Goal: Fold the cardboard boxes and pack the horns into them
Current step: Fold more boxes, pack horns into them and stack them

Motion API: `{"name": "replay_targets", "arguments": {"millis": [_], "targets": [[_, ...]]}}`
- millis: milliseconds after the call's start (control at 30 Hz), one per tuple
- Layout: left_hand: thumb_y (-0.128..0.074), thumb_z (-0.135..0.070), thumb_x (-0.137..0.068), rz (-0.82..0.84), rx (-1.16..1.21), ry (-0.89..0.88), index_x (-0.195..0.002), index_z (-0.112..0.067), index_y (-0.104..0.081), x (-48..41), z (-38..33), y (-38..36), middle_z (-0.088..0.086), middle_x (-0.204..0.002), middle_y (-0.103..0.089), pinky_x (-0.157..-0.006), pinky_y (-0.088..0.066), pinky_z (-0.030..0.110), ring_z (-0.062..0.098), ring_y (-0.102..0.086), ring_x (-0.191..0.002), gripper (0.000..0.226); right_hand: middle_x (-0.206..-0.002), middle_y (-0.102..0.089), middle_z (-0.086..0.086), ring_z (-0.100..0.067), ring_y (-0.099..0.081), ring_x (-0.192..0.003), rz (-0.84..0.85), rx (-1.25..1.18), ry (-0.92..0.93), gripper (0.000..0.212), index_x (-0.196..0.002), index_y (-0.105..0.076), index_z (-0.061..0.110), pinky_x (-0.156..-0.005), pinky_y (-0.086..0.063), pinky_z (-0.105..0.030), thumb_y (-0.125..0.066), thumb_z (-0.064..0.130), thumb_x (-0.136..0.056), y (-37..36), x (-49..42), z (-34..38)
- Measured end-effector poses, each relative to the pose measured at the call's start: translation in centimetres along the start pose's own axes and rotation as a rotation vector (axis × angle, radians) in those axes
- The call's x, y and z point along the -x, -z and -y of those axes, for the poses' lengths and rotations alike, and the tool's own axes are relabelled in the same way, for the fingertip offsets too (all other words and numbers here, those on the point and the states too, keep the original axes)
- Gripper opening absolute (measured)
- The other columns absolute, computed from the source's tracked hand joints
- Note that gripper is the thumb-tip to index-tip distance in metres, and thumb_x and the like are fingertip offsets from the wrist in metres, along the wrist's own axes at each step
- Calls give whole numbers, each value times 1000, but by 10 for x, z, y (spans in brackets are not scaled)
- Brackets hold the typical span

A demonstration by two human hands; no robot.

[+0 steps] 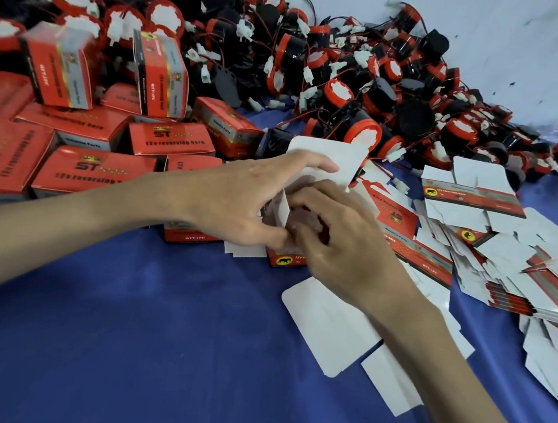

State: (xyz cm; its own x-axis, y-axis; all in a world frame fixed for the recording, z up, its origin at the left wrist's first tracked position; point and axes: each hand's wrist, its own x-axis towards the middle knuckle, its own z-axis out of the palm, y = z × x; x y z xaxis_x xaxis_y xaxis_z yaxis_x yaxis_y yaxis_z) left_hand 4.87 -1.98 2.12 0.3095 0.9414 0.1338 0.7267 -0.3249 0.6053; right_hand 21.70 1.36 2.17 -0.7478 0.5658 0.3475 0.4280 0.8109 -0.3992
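A half-folded red cardboard box (288, 258) with white inner flaps stands on the blue cloth at the centre. My left hand (238, 196) grips its left side, fingers stretched over the raised white flap (325, 154). My right hand (340, 242) curls over the open top, fingertips on something red inside; I cannot tell what that is. A big heap of red-and-black horns (320, 67) with wires and white plugs lies behind. Flat unfolded boxes (472, 197) are piled at the right.
Several closed red boxes (171, 139) are stacked at the left, two standing upright (159, 74). Loose flat blanks (331, 327) lie white side up on the blue cloth (152, 353) under my right forearm. A white wall (496, 34) runs behind the heap.
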Motion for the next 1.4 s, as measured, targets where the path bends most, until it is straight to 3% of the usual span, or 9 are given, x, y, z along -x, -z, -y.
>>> {"name": "replay_targets", "arguments": {"millis": [200,433,533,600,700,867,1167,1300,1400], "targets": [[-76,-37,-75,3,35,-31,-143,-33,-24,0,-1,1,-24,-125,-47,-95,-45,34,7,-58,-106,86,-119,-42,-7,-22,-32,-105,96,146,-54,29,-119,-60,17,-85,-16,-18,-51,10,-92,4,0,3],[-72,-30,-72,-4,-30,-10,-144,-35,-20,-1,-1,0,-3,-127,-55,-92,-45,40,15,-59,-105,89,-114,-38,-10,-30,-31,-111,158,300,-72,50,-106,-67,19,-94,-19,-27,-23,24,-84,-3,3,6],[-75,-23,-76,10,-27,-3,-144,-34,-20,-1,0,0,-3,-124,-56,-93,-44,41,13,-59,-104,88,-111,-48,-19,-35,-40,-103,74,229,-32,40,-94,-70,6,-90,-30,-36,-32,15,-81,-8,5,4],[-71,-26,-74,12,-12,-16,-144,-31,-21,-2,-1,0,-14,-117,-54,-93,-45,40,11,-58,-102,87,-100,-55,-21,-34,-49,-87,-37,134,14,26,-86,-65,0,-77,-39,-40,-41,4,-77,-11,4,3],[-67,-29,-70,19,-5,-2,-144,-33,-20,-2,0,1,-17,-96,-55,-89,-47,43,14,-60,-92,88,-81,-56,-12,-17,-35,-69,-106,82,127,15,-78,-57,1,-64,-31,-29,-47,-5,-69,-7,5,3],[-63,-49,-71,35,-7,-21,-143,-36,-19,-1,0,2,-23,-84,-58,-89,-47,42,7,-60,-89,86,-80,-47,10,-8,-37,-71,-44,0,172,10,-73,-63,4,-69,-32,-25,-53,5,-75,3,7,-3],[-67,-39,-78,58,19,6,-145,-36,-19,0,-1,4,-18,-91,-56,-94,-44,39,8,-58,-94,82,-104,-63,-5,-19,-56,-93,54,48,217,23,-90,-74,8,-84,-37,-23,-53,2,-87,5,8,-11],[-58,-39,-80,35,12,19,-145,-38,-20,0,-1,3,-8,-103,-59,-96,-42,44,17,-56,-102,75,-105,-64,-12,-34,-59,-94,-7,91,192,29,-96,-74,4,-81,-46,-42,-48,-4,-84,-4,7,-13],[-59,-37,-81,16,13,4,-145,-34,-23,-1,-3,2,-12,-100,-58,-93,-44,44,14,-57,-95,74,-95,-66,-14,-36,-60,-84,-106,66,163,28,-89,-69,-2,-73,-47,-45,-46,-9,-74,-10,5,-10]]}}
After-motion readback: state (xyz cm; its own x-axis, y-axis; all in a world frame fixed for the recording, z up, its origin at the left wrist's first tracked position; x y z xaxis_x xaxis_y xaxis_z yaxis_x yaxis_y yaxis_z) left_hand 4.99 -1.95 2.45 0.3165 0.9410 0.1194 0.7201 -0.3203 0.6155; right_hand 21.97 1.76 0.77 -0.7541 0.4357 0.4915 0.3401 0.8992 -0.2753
